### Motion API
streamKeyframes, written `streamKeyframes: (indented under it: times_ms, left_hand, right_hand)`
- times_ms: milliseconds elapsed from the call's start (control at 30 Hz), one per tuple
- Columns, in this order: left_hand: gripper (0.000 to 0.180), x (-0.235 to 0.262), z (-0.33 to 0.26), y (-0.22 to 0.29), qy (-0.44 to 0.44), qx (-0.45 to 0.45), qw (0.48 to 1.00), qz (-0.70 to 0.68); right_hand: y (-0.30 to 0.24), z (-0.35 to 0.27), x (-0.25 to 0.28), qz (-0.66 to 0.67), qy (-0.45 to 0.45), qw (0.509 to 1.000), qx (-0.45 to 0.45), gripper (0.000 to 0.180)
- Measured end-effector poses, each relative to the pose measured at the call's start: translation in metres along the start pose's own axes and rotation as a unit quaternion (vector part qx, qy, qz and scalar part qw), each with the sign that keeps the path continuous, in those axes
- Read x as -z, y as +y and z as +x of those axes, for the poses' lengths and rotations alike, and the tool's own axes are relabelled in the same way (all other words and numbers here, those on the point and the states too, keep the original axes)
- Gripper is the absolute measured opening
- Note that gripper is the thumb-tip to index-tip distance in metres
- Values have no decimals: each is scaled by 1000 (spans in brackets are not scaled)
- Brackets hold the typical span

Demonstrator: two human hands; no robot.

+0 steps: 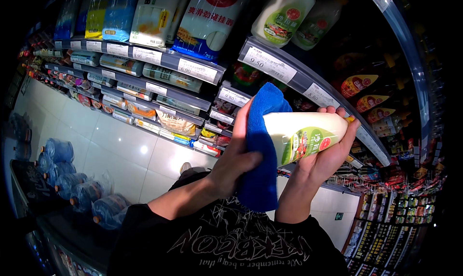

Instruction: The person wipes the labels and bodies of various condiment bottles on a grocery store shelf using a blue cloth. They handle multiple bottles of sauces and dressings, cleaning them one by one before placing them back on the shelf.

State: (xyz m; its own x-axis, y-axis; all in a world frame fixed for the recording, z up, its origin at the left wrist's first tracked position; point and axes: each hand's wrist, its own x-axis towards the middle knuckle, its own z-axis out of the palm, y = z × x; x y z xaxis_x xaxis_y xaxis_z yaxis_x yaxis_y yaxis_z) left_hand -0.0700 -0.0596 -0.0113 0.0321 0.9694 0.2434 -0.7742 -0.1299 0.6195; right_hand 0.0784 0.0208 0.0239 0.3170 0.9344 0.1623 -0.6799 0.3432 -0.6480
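"Head view: where is the white bottle [285, 126]?"

"Up in front of the person's chest, held in the air near the shelf edge [308, 80]. It lies over on its side, slightly tilted, with its base end toward the left and its capped end toward the right. A green label [316, 142] faces the camera."

"And the right hand [329, 162]?"

"It is closed around the capped end. The palm supports the bottle from below, and the fingers curl over the top; a bit of yellow cap [350, 119] shows between them."

"What about the left hand [235, 159]?"

"It grips a blue cloth [264, 153], thumb laid over the near side. The cloth wraps the bottle's base end, and its loose part hangs down in front of the black shirt [226, 242]. How hard the fingers press, I cannot tell."

"What stands around them?"

"Above, a similar bottle [282, 15] stands upright on the shelf, with another in the shade beside it. To the left of those are noodle packs [205, 20]; to the right, red pouches [359, 85]. Down at the lower left, large blue water jugs [86, 195] form a row near the pale tiled floor [120, 141]."
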Motion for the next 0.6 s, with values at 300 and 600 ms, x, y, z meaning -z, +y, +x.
streamKeyframes:
  times_ms: [300, 600]
  left_hand:
    - [61, 14, 1, -16, 30, -69, 988, 132]
    - [60, -3, 23, 9, 191, 95, 977, 16]
  right_hand:
    - [2, -23, -7, -79, -88, 985, 129, 23]
    - [14, -23, -11, -102, -193, 940, 262, 28]
